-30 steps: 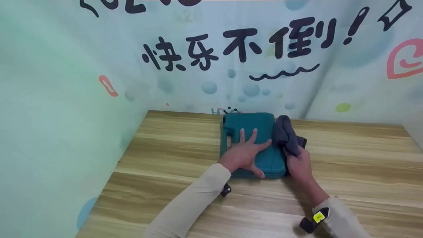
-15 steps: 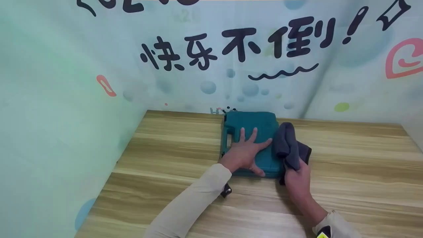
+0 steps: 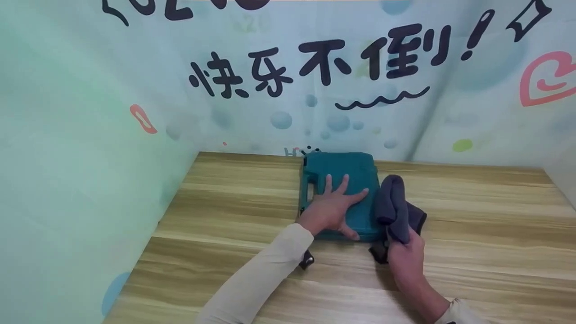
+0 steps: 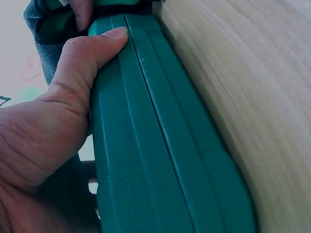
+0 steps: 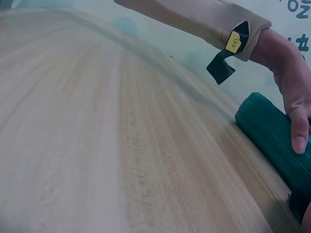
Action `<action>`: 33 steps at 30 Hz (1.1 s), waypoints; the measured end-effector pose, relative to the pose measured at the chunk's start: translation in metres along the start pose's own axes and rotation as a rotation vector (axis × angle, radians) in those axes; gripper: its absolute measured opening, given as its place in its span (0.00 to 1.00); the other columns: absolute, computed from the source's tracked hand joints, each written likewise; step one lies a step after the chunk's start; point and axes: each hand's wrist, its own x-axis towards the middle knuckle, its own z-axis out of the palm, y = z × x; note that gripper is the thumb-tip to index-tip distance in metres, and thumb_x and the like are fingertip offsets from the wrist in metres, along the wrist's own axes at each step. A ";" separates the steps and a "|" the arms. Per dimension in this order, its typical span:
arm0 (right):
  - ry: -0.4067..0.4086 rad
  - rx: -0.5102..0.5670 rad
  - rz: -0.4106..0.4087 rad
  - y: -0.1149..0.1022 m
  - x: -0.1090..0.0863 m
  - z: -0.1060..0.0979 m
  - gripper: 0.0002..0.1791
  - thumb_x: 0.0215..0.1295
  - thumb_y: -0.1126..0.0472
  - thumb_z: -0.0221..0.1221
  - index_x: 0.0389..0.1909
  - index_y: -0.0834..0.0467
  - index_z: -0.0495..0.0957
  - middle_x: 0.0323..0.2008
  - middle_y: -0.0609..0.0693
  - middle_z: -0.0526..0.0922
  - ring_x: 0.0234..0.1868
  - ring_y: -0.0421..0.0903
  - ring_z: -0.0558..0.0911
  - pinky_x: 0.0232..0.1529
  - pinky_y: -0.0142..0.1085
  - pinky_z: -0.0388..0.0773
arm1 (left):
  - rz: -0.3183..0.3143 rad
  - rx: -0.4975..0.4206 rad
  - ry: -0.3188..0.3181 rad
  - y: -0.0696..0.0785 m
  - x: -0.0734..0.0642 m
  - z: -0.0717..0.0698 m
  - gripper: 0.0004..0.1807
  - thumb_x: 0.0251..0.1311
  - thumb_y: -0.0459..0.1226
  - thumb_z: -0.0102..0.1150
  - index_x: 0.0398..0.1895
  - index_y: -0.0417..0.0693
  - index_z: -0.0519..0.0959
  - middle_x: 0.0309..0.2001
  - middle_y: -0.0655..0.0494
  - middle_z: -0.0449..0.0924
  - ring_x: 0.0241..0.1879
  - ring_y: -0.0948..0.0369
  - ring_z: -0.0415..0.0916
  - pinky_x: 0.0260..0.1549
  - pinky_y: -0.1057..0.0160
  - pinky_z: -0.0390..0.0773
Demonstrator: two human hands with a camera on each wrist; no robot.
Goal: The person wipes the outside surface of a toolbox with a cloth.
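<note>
A teal hard plastic case (image 3: 360, 164) lies flat on the wooden table, its carry handle toward the left. My left hand (image 3: 333, 207) rests on its lid with fingers spread, and the thumb (image 4: 114, 39) reaches over the near side wall beside the lid seam. Along the case's right side, my right hand (image 3: 407, 261) grips a folded dark grey cloth (image 3: 392, 198) with black edging. Part of the cloth hangs down by the near right corner. In the right wrist view only a sliver of the right hand (image 5: 307, 221) shows at the lower right.
A pale printed backdrop (image 3: 252, 121) with dark lettering stands right behind the table (image 3: 238, 193); the case's far edge is close to it. Another pale sheet (image 3: 81, 180) hangs along the left side. A black strap with a yellow label (image 5: 233, 43) sits on the left sleeve.
My right hand has drawn the cloth toward me along the case's right side, to the near corner. The left hand stays in place on the lid.
</note>
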 end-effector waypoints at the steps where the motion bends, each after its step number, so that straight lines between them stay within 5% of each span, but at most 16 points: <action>1: -0.003 -0.002 0.009 0.000 0.001 0.000 0.11 0.75 0.66 0.57 0.36 0.71 0.80 0.28 0.54 0.74 0.34 0.45 0.71 0.38 0.31 0.69 | 0.003 0.000 0.002 0.000 0.000 0.000 0.63 0.43 0.67 0.73 0.81 0.79 0.44 0.82 0.52 0.28 0.76 0.37 0.24 0.53 0.41 0.76; 10: -0.053 -0.006 0.081 0.000 0.015 -0.001 0.14 0.76 0.60 0.58 0.35 0.69 0.77 0.28 0.52 0.72 0.35 0.46 0.72 0.36 0.33 0.70 | -0.011 0.054 0.004 0.002 -0.001 0.004 0.60 0.47 0.68 0.70 0.81 0.79 0.45 0.82 0.51 0.31 0.76 0.35 0.28 0.56 0.34 0.70; 17: -0.113 -0.039 0.079 -0.002 0.029 -0.005 0.14 0.77 0.61 0.56 0.47 0.71 0.80 0.33 0.55 0.76 0.38 0.47 0.73 0.40 0.32 0.70 | -0.039 0.118 0.044 0.013 -0.008 0.011 0.57 0.52 0.71 0.64 0.82 0.76 0.47 0.82 0.46 0.36 0.75 0.31 0.35 0.50 0.38 0.77; 24: -0.253 -0.171 -0.038 0.000 0.053 -0.013 0.10 0.74 0.67 0.56 0.43 0.72 0.81 0.35 0.58 0.79 0.37 0.48 0.74 0.42 0.30 0.72 | -0.086 0.167 0.041 0.028 -0.019 0.015 0.53 0.57 0.74 0.53 0.82 0.73 0.47 0.81 0.41 0.40 0.73 0.29 0.41 0.46 0.42 0.80; 33: -0.447 -0.182 -0.172 0.002 0.082 -0.018 0.13 0.76 0.68 0.54 0.53 0.72 0.80 0.43 0.58 0.82 0.42 0.47 0.77 0.47 0.28 0.72 | -0.063 0.244 0.014 0.043 -0.036 0.014 0.47 0.65 0.69 0.51 0.83 0.69 0.49 0.79 0.37 0.46 0.70 0.26 0.51 0.46 0.48 0.81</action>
